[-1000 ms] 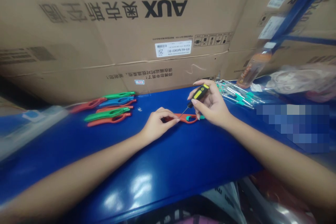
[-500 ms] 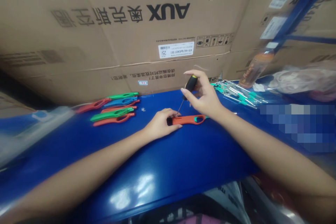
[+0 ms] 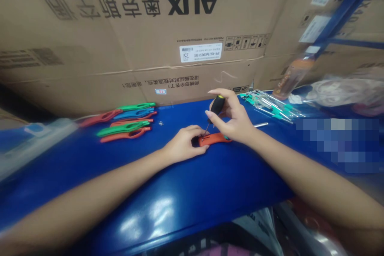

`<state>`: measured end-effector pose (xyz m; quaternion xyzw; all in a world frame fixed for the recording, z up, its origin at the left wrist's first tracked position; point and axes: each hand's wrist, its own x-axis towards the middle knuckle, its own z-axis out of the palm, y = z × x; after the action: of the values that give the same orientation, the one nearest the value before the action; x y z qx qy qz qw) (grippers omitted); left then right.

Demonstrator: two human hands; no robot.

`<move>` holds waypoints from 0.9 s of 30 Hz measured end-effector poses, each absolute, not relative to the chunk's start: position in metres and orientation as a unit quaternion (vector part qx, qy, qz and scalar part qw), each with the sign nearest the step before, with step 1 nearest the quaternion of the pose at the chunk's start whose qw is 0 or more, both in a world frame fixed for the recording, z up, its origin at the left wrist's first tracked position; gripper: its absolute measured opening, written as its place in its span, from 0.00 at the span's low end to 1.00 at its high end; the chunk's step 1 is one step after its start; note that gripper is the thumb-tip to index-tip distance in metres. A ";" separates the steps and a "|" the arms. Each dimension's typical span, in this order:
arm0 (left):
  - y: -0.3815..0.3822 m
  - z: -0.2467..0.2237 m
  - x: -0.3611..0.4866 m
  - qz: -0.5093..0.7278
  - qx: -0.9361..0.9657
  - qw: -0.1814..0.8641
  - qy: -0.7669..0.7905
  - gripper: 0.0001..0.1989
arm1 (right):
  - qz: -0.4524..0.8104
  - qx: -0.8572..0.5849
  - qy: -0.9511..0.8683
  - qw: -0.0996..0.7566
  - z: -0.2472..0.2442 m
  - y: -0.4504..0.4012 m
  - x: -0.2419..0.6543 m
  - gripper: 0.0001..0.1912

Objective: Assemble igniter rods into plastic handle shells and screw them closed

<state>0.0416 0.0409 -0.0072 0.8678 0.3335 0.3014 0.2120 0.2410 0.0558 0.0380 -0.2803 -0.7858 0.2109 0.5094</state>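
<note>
Screwdriver (image 3: 218, 105), pinched in right grip (image 3: 235, 120), has shifted onto orange casing (image 3: 216, 138) left grip (image 3: 183, 144) pinches.

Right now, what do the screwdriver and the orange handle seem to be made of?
Screwdriver: thin, greyish shaft, likely metal; black grip with yellow end, dull-looking, perhaps plastic or rubber. Orange handle: probably moulded plastic, judging by its smooth, evenly coloured surface.
</note>
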 end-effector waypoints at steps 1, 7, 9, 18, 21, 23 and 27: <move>0.041 -0.007 0.042 0.302 0.868 0.210 0.335 0.13 | 0.204 -0.281 -0.788 0.508 0.038 0.055 0.241 0.23; 0.041 -0.008 0.041 0.303 0.868 0.209 0.332 0.12 | 0.176 -0.279 -0.803 0.497 0.038 0.052 0.240 0.23; 0.042 -0.009 0.041 0.305 0.867 0.214 0.332 0.12 | 0.172 -0.276 -0.809 0.490 0.038 0.052 0.240 0.24; 0.043 -0.009 0.040 0.297 0.871 0.212 0.330 0.10 | 0.195 -0.225 -0.848 0.438 0.043 0.050 0.242 0.32; 0.043 -0.008 0.040 0.295 0.871 0.212 0.331 0.10 | 0.172 -0.241 -0.847 0.442 0.042 0.053 0.242 0.30; 0.043 -0.008 0.040 0.290 0.873 0.214 0.330 0.11 | 0.130 -0.268 -0.841 0.451 0.042 0.055 0.243 0.27; 0.043 -0.008 0.040 0.286 0.875 0.210 0.329 0.10 | 0.118 -0.284 -0.837 0.452 0.045 0.057 0.245 0.23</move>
<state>0.0402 0.0431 -0.0076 0.8750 0.3293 0.2858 0.2102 0.2446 0.0566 0.0448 -0.2844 -0.8372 0.1178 0.4520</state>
